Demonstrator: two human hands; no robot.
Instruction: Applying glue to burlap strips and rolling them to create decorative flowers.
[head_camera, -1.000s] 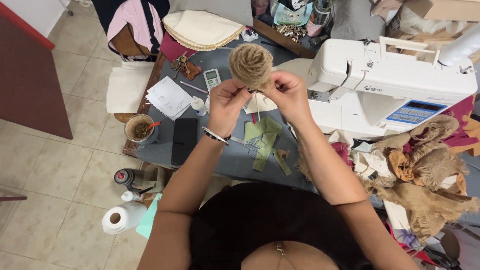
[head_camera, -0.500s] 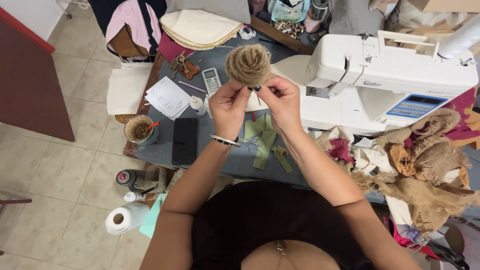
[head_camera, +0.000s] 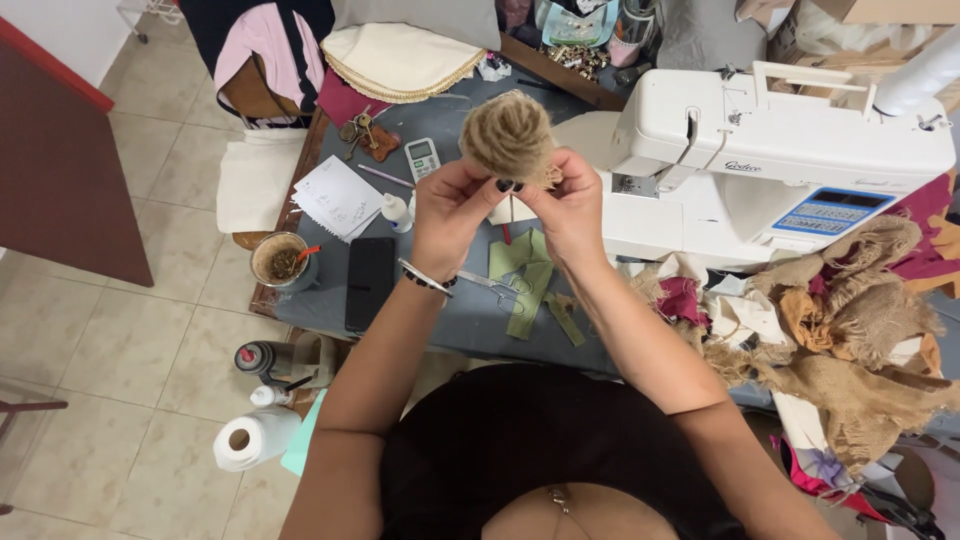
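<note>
Both hands are raised together above the table, and a round burlap rosette (head_camera: 507, 135) is pinched between them from below. The left hand (head_camera: 450, 205) is closed on its lower left edge, the right hand (head_camera: 568, 205) on its lower right, fingertips almost meeting under the coil. A bracelet (head_camera: 427, 279) is worn on the left wrist.

The rosette is held in the air, well above the grey table (head_camera: 440, 320), and part of the table top behind it is blocked from view by it.

Just under the hands, green fabric strips (head_camera: 527, 275) are spread out, with scissors (head_camera: 495, 287) lying beside them. A black phone (head_camera: 370, 283) is laid flat near the left forearm, and a cup (head_camera: 281, 260) with something reddish in it is set at the table's corner. A sheet of paper (head_camera: 336, 195), a small white bottle (head_camera: 396, 211) and a remote control (head_camera: 423, 158) are seen further out.

To the right, a white sewing machine (head_camera: 780, 150) is parked close to the right hand, and loose burlap scraps (head_camera: 860, 330) are heaped beside it. On the floor, a paper roll (head_camera: 252, 438) is lying down.
</note>
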